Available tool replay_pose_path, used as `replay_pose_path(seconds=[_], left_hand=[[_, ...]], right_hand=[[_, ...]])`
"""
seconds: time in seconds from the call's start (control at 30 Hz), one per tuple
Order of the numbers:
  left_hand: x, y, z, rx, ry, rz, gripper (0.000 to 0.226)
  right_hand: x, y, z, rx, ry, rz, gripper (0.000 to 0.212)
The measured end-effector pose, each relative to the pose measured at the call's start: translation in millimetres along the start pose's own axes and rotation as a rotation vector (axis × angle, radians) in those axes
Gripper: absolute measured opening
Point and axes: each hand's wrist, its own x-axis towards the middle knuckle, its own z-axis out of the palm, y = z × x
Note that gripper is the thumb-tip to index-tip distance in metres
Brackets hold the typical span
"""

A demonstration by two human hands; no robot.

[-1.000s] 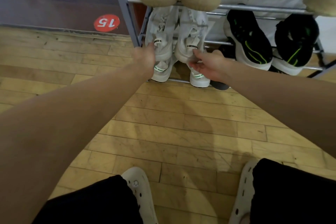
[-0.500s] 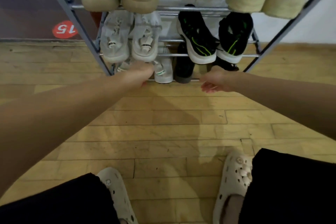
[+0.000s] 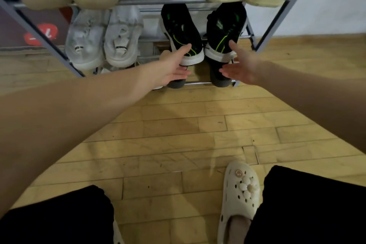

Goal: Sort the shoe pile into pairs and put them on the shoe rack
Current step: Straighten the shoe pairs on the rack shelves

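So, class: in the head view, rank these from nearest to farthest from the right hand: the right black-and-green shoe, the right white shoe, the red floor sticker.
From the right hand:
1. Right black-and-green shoe, just above the hand, middle shelf.
2. Right white shoe, further left, same shelf.
3. Red floor sticker, far left, behind the rack.

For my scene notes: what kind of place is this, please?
Probably an indoor hall or staged room, not surely a home: worn wooden plank floor, a metal shoe rack against a plain wall, and a red numbered floor sticker.
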Motion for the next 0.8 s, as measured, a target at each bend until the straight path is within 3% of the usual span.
replay_pose_path(seconds=[0.13, 0.33, 0.43, 0.63, 0.8], left_hand=[[7, -5, 7, 0.045, 0.027, 0.025, 0.055], [11, 2, 14, -0.11, 0.065, 0.076, 0.042], [11, 5, 18, -0.109, 0.08, 0.092, 0.036], [15, 10, 27, -0.109, 0.043, 0.131, 0.025], [21, 9, 41, -0.051, 0.046, 0.134, 0.032]], right_hand=[[11, -1, 7, 0.122, -0.025, 0.001, 0.055], [25, -6, 9, 0.253, -0.037, -0.025, 0.037], [24, -5, 2, 0.218, -0.005, -0.029, 0.02], [36, -6, -33, 0.191, 0.071, -0.12, 0.021], [38, -9, -47, 0.191, 0.133, -0.125, 0.02]])
